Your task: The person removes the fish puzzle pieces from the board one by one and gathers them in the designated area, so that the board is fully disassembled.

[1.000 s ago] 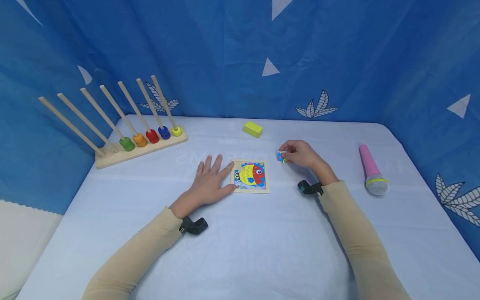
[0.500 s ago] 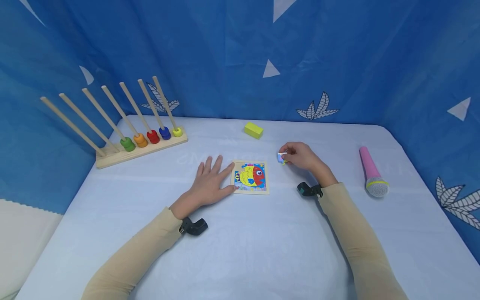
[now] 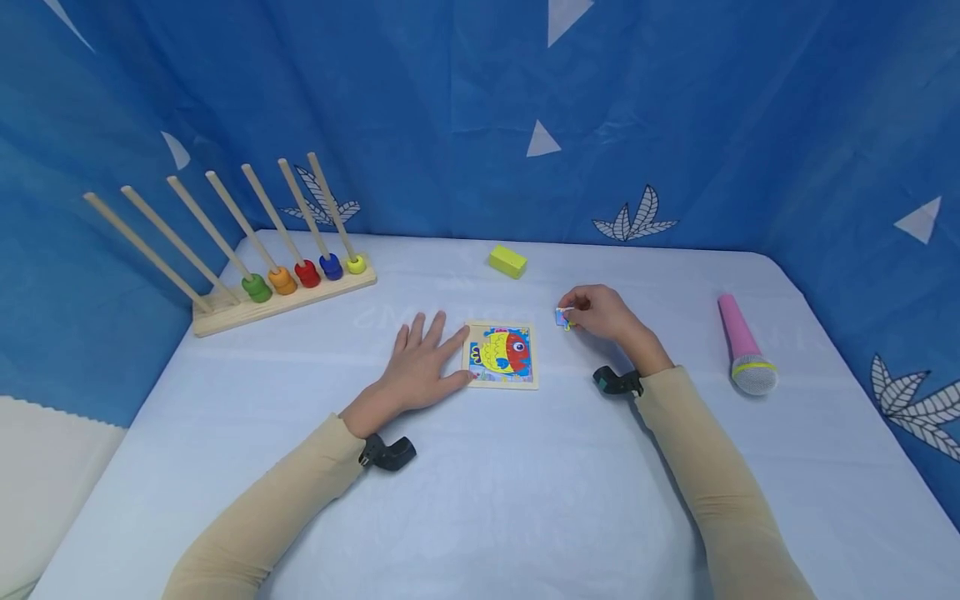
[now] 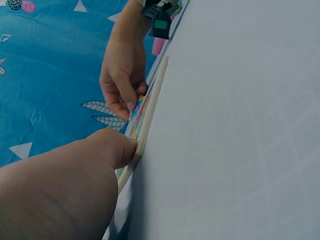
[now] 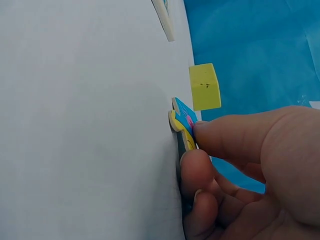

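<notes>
A square wooden jigsaw puzzle [image 3: 504,354] with a yellow and red fish lies on the table, bare wood showing at its upper left corner. Along its left edge my left hand [image 3: 420,367] rests with fingers spread, thumb and index finger touching the frame. To the right of the puzzle, my right hand [image 3: 600,312] pinches a small blue and yellow puzzle piece [image 3: 562,317] between thumb and fingers. The right wrist view shows the puzzle piece [image 5: 184,117] tilted up, close over the tabletop, with a pink spot on its blue face.
A yellow-green block [image 3: 507,261] lies behind the puzzle. At the back left stands a wooden peg rack [image 3: 281,298] with coloured beads. A pink toy microphone [image 3: 744,342] lies on the right. Blue curtain [image 3: 450,117] borders the table's back.
The puzzle piece has tilted slightly in my right hand's fingers, which stay nearly in place. My left hand has not moved on the frame.
</notes>
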